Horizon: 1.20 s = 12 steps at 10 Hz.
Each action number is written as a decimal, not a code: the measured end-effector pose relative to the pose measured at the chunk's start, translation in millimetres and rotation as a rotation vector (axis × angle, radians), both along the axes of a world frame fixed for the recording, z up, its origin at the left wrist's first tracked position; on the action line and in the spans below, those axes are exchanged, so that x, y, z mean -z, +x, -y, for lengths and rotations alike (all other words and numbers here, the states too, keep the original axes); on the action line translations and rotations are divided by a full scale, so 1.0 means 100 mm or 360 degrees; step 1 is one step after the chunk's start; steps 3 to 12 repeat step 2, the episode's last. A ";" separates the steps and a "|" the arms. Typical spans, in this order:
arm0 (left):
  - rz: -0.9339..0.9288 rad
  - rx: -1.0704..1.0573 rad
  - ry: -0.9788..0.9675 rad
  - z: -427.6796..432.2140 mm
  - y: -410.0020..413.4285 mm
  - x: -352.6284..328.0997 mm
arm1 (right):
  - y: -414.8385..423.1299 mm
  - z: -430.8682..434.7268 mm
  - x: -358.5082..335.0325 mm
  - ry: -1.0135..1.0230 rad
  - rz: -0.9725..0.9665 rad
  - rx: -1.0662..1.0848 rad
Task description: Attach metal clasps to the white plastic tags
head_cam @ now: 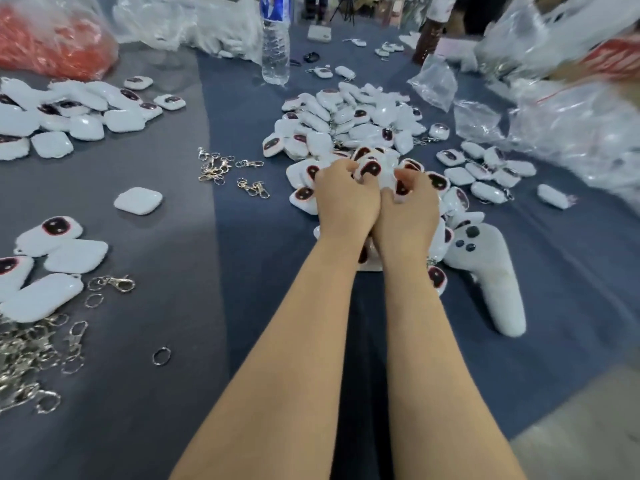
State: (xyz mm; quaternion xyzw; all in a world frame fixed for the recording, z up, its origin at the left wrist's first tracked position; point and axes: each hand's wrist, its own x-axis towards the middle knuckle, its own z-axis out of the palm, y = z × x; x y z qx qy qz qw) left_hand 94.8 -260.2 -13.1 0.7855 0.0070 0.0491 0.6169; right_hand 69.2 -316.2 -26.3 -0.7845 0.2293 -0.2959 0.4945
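Held the left hand (346,202) and right hand (407,211) touching side by side over the heap of tags (353,123) on the table (225,254), the left pinching one tag (370,169), the right curled on something not discernible, probably to steady it for fitting, with spare clasps (213,168) nearby.

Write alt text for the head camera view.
The left hand and right hand, side by side, grip white tags atop a pile on a blue cloth. Loose metal clasps lie to the left, a white controller to the right, a water bottle behind.
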 end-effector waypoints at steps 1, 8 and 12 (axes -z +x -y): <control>0.0015 0.0003 -0.0165 0.00 0.02 0.00 | 0.02 0.00 0.04 0.0002 0.0091 -0.0004; 0.0060 -0.0087 -0.0226 -0.07 0.01 0.02 | 0.01 -0.03 0.01 -0.0078 0.0110 0.0028; 0.0060 -0.0087 -0.0226 -0.07 0.01 0.02 | 0.01 -0.03 0.01 -0.0078 0.0110 0.0028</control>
